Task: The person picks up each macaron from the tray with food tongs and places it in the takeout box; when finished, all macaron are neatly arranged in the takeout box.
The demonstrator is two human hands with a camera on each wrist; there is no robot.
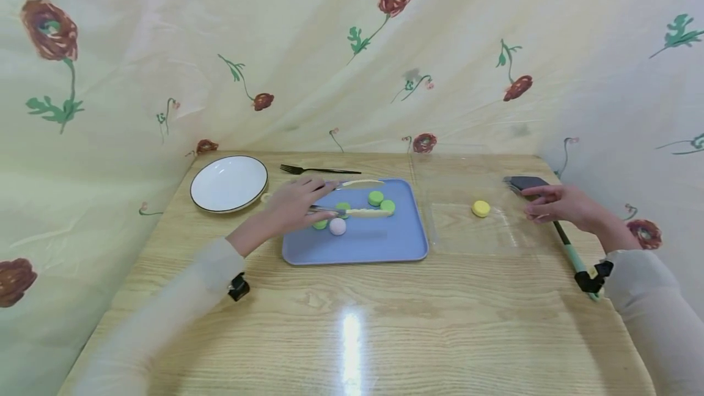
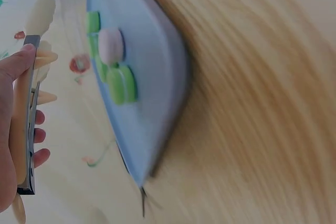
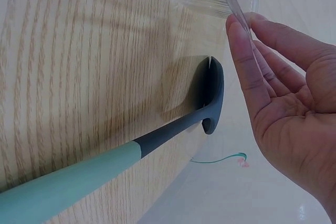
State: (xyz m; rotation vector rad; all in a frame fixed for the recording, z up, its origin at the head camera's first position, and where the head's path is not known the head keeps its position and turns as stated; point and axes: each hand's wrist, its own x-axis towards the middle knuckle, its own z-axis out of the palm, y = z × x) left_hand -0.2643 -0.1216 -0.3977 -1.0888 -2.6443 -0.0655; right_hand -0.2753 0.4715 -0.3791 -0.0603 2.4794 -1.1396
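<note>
Landmark: blue tray (image 1: 396, 243) on the counter (image 1: 418, 322). Your left hand (image 1: 288, 205) grips the tongs (image 2: 21, 119) along their tan handles, thumb on one side and fingers round the other; the tips stand apart above the tray, with no macaron seen caught in them. Your right hand (image 1: 566, 203) pinches the edge of the clear container (image 1: 451, 243) between thumb and fingertips, right of the tray. The yellow macaron (image 1: 481, 208) lies within the container; the green macarons (image 1: 387, 206) and the whitish macaron (image 1: 338, 226) sit on the tray.

Handling, judged by eye: tongs light and stiff, probably sprung—hold mid-handle, where your thumb can meter the squeeze. Container thin-walled, light, likely slick and apt to flex or skid; keep your pinch on the rim rather than a flat wall. Macarons look light and rounded, perhaps brittle if real; I cannot tell. Take them across the sides—gentle pressure, since the smooth tips may slip or dent a shell.
</note>
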